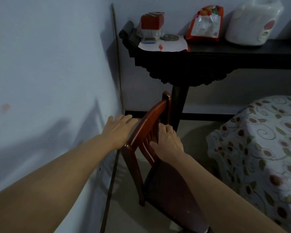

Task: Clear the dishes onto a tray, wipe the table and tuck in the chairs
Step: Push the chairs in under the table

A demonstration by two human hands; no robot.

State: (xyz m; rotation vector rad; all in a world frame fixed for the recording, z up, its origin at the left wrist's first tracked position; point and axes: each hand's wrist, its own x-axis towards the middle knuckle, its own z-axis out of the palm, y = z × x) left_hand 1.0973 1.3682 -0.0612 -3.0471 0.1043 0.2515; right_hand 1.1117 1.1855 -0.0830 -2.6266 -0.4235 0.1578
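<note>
A reddish-brown wooden chair [149,121] with a dark seat stands between the wall and the table, its slatted back turned toward the wall. My right hand [167,140] rests on the slats on the seat side of the back, fingers curled against the wood. My left hand [119,128] is flat with fingers apart on the wall side of the chair's top rail, touching or almost touching it. The table [265,140], under a floral cloth, is at the right.
A pale wall [49,73] runs close on the left, with a thin rod [118,64] leaning in the corner. A dark carved side table [208,56] behind the chair carries a red box, a snack bag and a white appliance. Bare floor shows beneath the chair.
</note>
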